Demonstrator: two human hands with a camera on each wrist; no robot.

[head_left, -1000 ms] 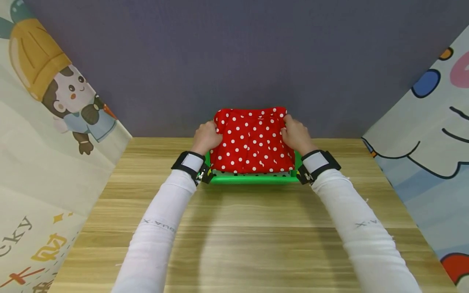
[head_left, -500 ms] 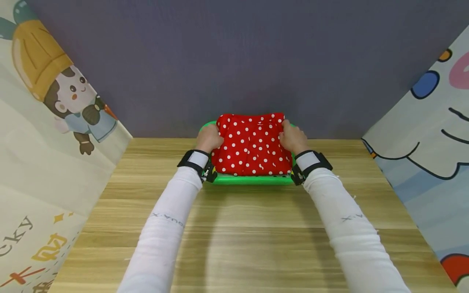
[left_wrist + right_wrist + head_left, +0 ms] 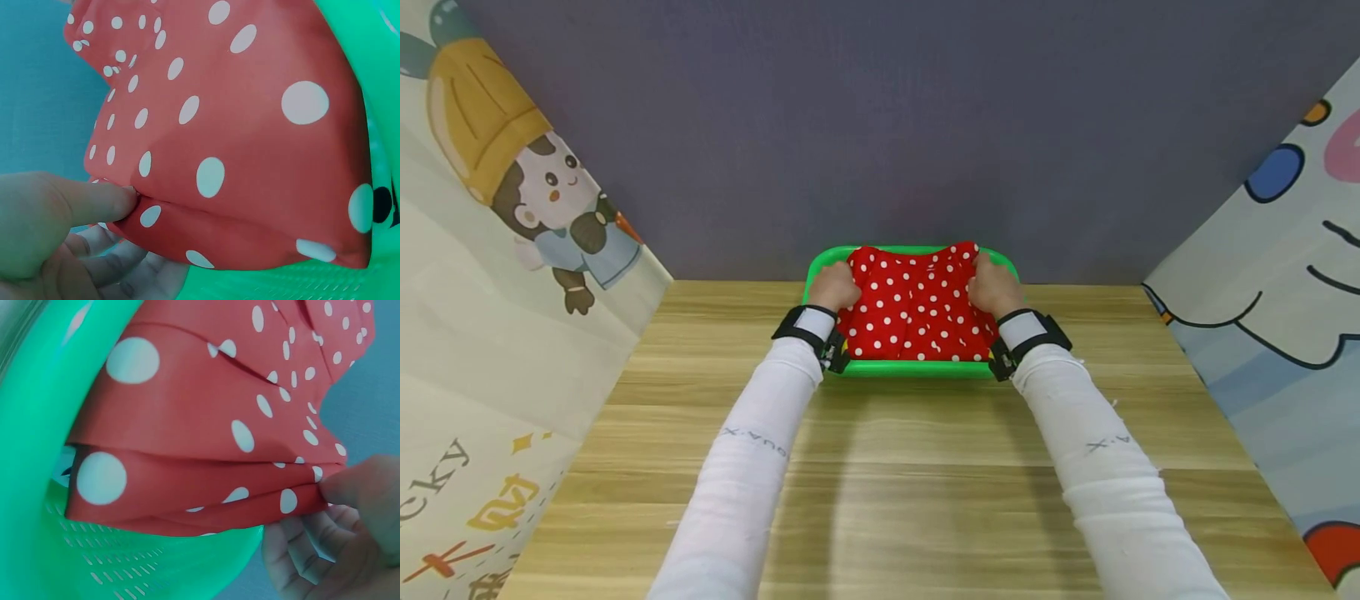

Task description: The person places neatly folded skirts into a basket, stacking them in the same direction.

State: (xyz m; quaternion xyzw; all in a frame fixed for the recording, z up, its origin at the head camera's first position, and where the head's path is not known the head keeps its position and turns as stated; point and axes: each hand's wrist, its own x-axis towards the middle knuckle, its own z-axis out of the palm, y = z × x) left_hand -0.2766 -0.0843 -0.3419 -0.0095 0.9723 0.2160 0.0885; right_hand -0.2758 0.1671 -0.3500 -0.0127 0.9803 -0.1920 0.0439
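2 hands, left hand (image 3: 832, 287) and right hand (image 3: 993, 286), fingers pinching 1 folded polka-dot cloth (image 3: 917, 303), 1 green basket (image 3: 917, 367)

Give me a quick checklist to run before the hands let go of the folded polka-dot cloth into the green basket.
1. Left hand grips the folded red polka-dot cloth at its left edge, thumb on top and fingers beneath: ok.
2. Right hand pinches the right edge the same way: ok.
3. Cloth sits within the rim of the green basket, no edge hanging outside in the head view: ok.
4. Fold layers stay stacked, none splayed open: ok.
5. Cloth rests fully on the basket floor: cannot tell; the wrist views show its near edge low in the basket, the underside is hidden.
6. Basket stands squarely on the wooden table: ok.
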